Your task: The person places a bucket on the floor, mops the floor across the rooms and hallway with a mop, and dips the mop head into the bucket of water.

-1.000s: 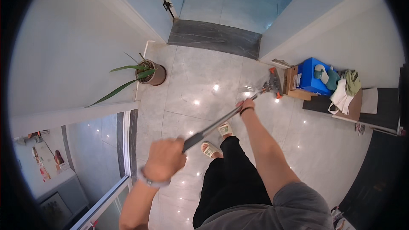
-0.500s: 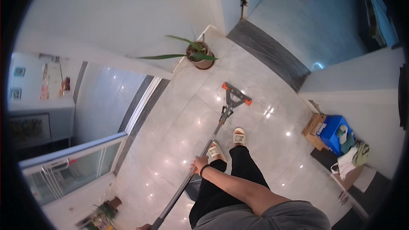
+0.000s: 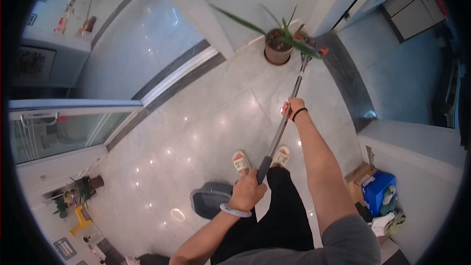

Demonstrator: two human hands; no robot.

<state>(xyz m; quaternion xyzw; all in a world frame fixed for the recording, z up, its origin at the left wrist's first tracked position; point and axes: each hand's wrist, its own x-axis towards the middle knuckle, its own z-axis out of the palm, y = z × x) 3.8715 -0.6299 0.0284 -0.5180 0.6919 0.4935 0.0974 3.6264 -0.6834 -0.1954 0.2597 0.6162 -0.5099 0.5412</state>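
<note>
Both hands are closed round the pole of a long-handled mop (image 3: 286,113) that slants from my waist to the far wall. My left hand (image 3: 248,190), with a pale bangle at its wrist, grips the dark handle end. Farther along the metal shaft, my right hand (image 3: 294,106) wears a black band at the wrist. The mop's head, with orange ends, lies on the floor beside a brown plant pot (image 3: 277,49); long green leaves partly hide it. A dark grey open tub (image 3: 211,200) stands left of my feet.
A grey stone threshold (image 3: 343,71) borders the doorway at the far right. To the left run a door track (image 3: 176,71) and a glass-panelled door (image 3: 73,135). A blue box (image 3: 378,191) and cloths stand by the right wall. Several plants are at the lower left.
The mop head has gone forward and right, from the open tiles to beside the plant pot. My right arm has stretched out with the shaft. My left hand has come fully into view.
</note>
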